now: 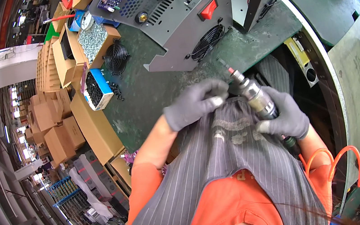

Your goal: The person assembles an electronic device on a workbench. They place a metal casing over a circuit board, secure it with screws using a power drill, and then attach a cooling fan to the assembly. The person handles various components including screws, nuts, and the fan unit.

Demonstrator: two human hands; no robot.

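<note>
My right hand point(286, 116), in a grey glove, is wrapped round a metal air screwdriver point(258, 98). Its red-collared bit points up and away, toward the grey sheet-metal housing point(166, 46). An orange coiled air hose point(347, 154) runs at the right, beside my right forearm. My left hand point(197, 103), gloved too, is held over the bench edge in front of my striped apron point(238, 136). Its fingers are curled in toward the thumb, and whatever they may hold is hidden. On the housing are a red switch point(209, 10) and a black fan with a round guard point(208, 42).
Left on the green bench point(142, 99) stand a carton of silvery screws point(93, 44), a blue-and-white box of black screws point(97, 89) and loose fan guards point(116, 57). Another panel with wires point(261, 4) stands at the far right. A white-edged rail point(334, 92) curves along the right.
</note>
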